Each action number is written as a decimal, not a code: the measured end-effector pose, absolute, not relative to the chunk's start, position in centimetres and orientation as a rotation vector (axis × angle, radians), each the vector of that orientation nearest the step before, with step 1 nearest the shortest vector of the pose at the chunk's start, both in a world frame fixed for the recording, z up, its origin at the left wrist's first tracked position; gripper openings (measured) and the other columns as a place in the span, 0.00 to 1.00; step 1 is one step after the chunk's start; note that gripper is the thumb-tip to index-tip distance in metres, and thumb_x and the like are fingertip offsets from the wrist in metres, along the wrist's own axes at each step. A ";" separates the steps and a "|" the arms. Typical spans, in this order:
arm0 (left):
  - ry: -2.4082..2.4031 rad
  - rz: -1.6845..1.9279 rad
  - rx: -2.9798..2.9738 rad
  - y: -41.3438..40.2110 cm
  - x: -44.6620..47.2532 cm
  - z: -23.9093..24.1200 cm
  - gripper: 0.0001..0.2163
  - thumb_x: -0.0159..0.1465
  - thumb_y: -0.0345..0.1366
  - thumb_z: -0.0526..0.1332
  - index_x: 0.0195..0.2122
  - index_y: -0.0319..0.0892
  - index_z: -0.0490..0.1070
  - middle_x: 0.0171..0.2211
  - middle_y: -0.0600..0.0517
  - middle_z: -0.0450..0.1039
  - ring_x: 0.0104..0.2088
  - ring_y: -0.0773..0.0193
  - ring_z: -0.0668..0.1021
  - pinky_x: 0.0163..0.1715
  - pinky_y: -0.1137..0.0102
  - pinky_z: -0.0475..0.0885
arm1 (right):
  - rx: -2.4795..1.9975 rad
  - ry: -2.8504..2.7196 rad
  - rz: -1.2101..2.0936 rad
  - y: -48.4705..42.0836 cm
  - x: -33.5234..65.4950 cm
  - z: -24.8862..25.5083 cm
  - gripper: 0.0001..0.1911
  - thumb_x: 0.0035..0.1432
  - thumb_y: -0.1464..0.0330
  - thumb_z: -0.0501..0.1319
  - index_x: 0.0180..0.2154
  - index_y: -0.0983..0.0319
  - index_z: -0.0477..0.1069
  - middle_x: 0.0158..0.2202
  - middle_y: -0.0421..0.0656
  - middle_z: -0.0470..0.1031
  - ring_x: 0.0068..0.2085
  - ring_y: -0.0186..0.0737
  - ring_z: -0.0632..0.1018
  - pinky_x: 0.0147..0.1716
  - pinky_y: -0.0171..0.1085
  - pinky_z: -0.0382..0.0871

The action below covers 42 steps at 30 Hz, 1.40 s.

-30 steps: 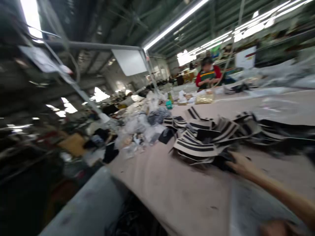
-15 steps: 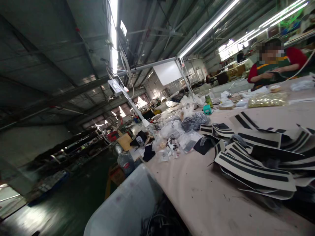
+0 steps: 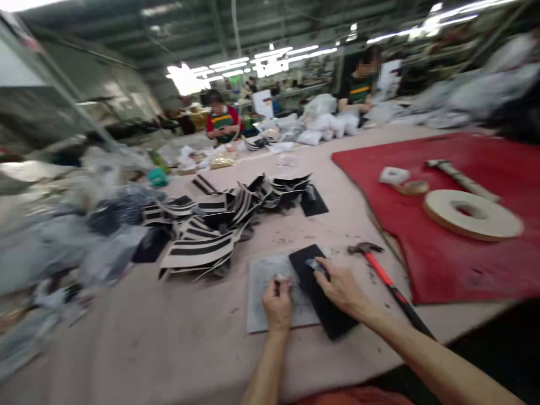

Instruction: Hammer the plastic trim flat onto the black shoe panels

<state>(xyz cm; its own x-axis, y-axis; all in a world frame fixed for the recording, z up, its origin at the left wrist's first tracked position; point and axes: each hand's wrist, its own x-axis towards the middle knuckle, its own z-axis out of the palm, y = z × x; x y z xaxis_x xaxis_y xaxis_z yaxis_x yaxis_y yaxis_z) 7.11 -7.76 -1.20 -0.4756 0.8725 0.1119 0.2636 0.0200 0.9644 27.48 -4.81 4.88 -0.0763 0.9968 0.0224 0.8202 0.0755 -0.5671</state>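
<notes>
My left hand (image 3: 278, 304) is closed in a pinch above a grey board (image 3: 264, 315); what its fingertips hold is small, pale and too blurred to name. A black rectangular panel (image 3: 327, 301) lies tilted over the right part of that board. On the panel, my right hand (image 3: 337, 281) has its fingers closed around a small crumpled piece of clear plastic (image 3: 313, 263). To the right of my right hand lies a claw hammer (image 3: 382, 270) with a red and black handle.
Striped black-and-white pieces (image 3: 202, 247) lie heaped at centre left, beside plastic bags (image 3: 63, 242). A red sheet (image 3: 455, 270) on the right carries a large tape roll (image 3: 502, 216), a smaller roll and another hammer (image 3: 462, 179). Two people (image 3: 223, 121) are across the table.
The view has swung from the left end of the table to the right and down. Both my hands, the board, the black panel and the red sheet have come into sight.
</notes>
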 end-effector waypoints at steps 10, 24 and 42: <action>1.530 1.478 1.040 -5.2 8.7 -0.1 0.14 0.59 0.47 0.66 0.35 0.39 0.77 0.32 0.48 0.81 0.35 0.58 0.83 0.40 0.66 0.78 | -1.960 -1.838 0.605 -11.0 25.3 3.2 0.24 0.69 0.61 0.49 0.61 0.63 0.64 0.33 0.48 0.81 0.34 0.46 0.82 0.36 0.37 0.69; 1.217 1.270 1.167 0.2 14.4 -1.7 0.14 0.60 0.46 0.66 0.37 0.39 0.76 0.35 0.48 0.81 0.36 0.61 0.82 0.42 0.67 0.76 | -2.061 -1.885 0.656 -9.8 25.9 3.8 0.21 0.69 0.59 0.51 0.54 0.63 0.70 0.35 0.51 0.81 0.38 0.48 0.83 0.37 0.39 0.70; 1.366 1.146 1.561 -0.4 14.7 -0.9 0.09 0.65 0.40 0.61 0.39 0.43 0.78 0.36 0.50 0.82 0.37 0.61 0.82 0.41 0.70 0.74 | -2.015 -1.837 0.799 -9.9 26.7 3.6 0.23 0.67 0.57 0.54 0.55 0.64 0.70 0.42 0.51 0.81 0.43 0.47 0.82 0.43 0.38 0.69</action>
